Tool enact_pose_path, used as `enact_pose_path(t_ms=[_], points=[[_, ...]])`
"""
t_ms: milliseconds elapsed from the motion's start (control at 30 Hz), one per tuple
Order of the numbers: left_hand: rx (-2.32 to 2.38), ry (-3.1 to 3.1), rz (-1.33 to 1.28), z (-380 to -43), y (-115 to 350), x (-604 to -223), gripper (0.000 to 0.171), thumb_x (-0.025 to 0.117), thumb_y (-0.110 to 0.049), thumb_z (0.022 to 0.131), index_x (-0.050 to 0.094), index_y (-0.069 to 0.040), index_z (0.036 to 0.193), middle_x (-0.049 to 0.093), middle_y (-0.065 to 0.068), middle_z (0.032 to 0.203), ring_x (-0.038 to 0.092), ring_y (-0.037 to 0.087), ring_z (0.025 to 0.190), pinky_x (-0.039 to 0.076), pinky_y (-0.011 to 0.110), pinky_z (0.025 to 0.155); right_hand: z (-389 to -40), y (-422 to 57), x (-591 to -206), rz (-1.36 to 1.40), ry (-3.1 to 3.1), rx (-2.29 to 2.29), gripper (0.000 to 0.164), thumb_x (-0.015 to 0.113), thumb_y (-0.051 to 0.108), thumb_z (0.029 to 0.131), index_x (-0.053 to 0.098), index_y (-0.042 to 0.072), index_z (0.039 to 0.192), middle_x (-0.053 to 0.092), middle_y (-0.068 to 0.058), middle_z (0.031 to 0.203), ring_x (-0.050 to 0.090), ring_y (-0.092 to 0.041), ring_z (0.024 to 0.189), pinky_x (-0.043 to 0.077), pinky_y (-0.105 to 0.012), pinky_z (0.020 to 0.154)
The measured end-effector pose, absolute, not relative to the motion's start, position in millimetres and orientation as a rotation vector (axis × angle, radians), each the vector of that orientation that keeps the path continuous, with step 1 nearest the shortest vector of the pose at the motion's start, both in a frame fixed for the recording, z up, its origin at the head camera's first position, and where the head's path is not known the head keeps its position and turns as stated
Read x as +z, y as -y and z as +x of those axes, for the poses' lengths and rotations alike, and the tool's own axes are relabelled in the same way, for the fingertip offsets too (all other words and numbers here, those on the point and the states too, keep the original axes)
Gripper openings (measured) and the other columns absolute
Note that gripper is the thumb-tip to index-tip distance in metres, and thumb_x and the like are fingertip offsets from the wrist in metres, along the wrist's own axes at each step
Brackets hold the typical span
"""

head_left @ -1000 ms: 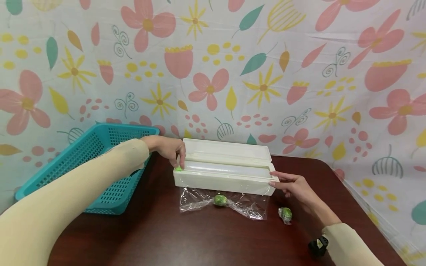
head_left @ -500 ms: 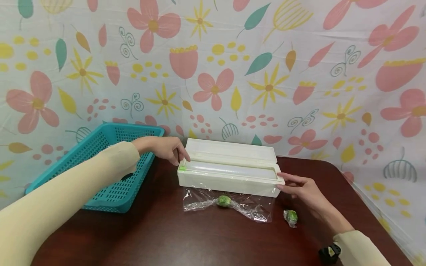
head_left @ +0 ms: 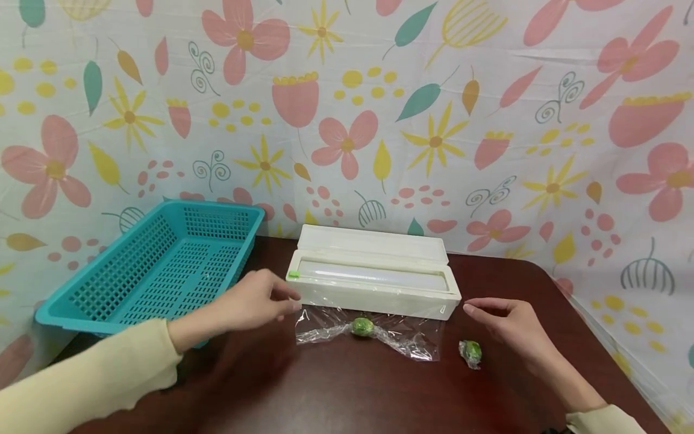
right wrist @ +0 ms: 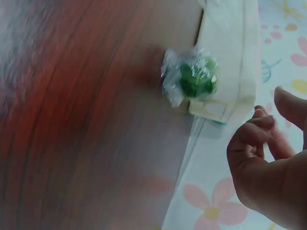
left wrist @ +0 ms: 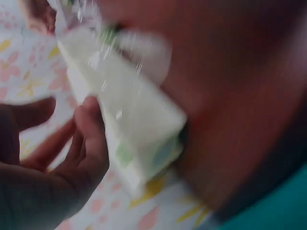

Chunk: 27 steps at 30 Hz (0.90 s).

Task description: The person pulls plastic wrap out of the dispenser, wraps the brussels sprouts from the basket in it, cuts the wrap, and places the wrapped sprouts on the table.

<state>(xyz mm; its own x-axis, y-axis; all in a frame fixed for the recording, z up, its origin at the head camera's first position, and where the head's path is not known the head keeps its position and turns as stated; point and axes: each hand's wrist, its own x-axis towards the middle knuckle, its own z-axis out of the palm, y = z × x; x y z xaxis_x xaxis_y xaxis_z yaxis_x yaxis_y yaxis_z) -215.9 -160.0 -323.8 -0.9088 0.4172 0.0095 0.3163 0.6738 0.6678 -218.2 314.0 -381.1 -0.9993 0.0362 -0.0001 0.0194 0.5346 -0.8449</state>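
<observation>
A white cling film dispenser box (head_left: 374,296) stands with its lid (head_left: 374,244) up and a film roll (head_left: 374,275) inside. Clear cling film (head_left: 320,325) hangs from its front onto the table, around a small green round item (head_left: 362,327) whose kind I cannot tell. My left hand (head_left: 257,301) hovers by the box's front left corner, thumb and fingers apart in the left wrist view, gripping nothing. Off the right end, my right hand (head_left: 515,325) has loosely bent fingers and holds nothing. A second green item (head_left: 470,352), wrapped in film, lies near it.
A turquoise perforated basket (head_left: 179,265) sits on the left of the dark wooden table (head_left: 347,398). Behind the table hangs a flower-patterned cloth (head_left: 347,120). A green slider (head_left: 294,274) is at the left end of the box's front edge.
My left hand has left the slider end of the box and dropped to its front left corner. The right hand has let go of the box's right end. The box stays put.
</observation>
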Motion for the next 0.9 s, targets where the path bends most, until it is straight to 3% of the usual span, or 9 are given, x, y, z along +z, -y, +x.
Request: enact_pose_path(t_ms=[100,200,267,367,467,533,900], points=[[1.266,-2.73,0.393,-205,157,-345,0.024,0.076,-0.016,0.097,0.079,-0.003,0.118,0.07,0.005,0.071,0.065,0.02,0.06,0.054,0.034,0.061,-216,-308,-381,-0.038,2.753,1.464,0.051,0.081,0.04,0.095,0.075,0.001,0.127,0.06,0.003,0.071,0.04,-0.011,0.053,0.045,-0.03,0.054],[1.488,-2.684,0.204,-200,154,-362,0.027,0.075,-0.014,0.098,0.077,0.0,0.12,0.072,0.009,0.078,0.066,0.023,0.064,0.056,0.035,0.061,-216,-305,-383,-0.014,2.772,1.412,0.049,0.08,0.041,0.095,0.076,0.003,0.126,0.076,-0.004,0.101,0.05,-0.011,0.063,0.048,-0.03,0.057],[1.623,-2.626,0.092,-201,153,-370,0.029,0.074,-0.015,0.099,0.075,0.003,0.122,0.072,0.011,0.084,0.067,0.023,0.067,0.058,0.035,0.061,-216,-305,-384,-0.009,2.789,1.385,0.048,0.08,0.041,0.095,0.077,0.003,0.125,0.076,-0.005,0.11,0.056,-0.008,0.074,0.05,-0.029,0.06],[1.788,-2.506,-0.051,-207,153,-379,0.034,0.072,-0.016,0.101,0.071,0.006,0.127,0.071,0.016,0.092,0.067,0.022,0.071,0.058,0.035,0.061,-217,-306,-386,-0.038,2.808,1.41,0.048,0.081,0.041,0.094,0.077,0.004,0.125,0.07,0.002,0.08,0.051,-0.009,0.063,0.046,-0.029,0.054],[1.901,-2.388,-0.158,-215,151,-386,0.036,0.07,-0.017,0.102,0.068,0.007,0.13,0.07,0.019,0.093,0.066,0.021,0.07,0.057,0.032,0.061,-218,-304,-387,-0.067,2.816,1.466,0.05,0.082,0.04,0.094,0.076,0.003,0.127,0.043,0.009,0.057,0.037,-0.009,0.05,0.039,-0.029,0.047],[1.949,-2.324,-0.189,-221,150,-389,0.037,0.069,-0.018,0.103,0.067,0.007,0.131,0.069,0.018,0.092,0.066,0.02,0.07,0.056,0.03,0.06,-220,-302,-387,-0.08,2.809,1.497,0.051,0.082,0.04,0.093,0.076,0.003,0.127,0.033,0.009,0.054,0.029,-0.01,0.047,0.035,-0.029,0.044],[2.156,-2.098,-0.262,-235,140,-395,0.041,0.072,-0.021,0.101,0.065,0.011,0.126,0.071,0.013,0.085,0.069,0.014,0.065,0.048,0.021,0.052,-223,-280,-385,-0.147,2.747,1.593,0.05,0.083,0.042,0.092,0.078,0.003,0.123,0.034,0.011,0.053,0.03,-0.008,0.047,0.034,-0.027,0.045]])
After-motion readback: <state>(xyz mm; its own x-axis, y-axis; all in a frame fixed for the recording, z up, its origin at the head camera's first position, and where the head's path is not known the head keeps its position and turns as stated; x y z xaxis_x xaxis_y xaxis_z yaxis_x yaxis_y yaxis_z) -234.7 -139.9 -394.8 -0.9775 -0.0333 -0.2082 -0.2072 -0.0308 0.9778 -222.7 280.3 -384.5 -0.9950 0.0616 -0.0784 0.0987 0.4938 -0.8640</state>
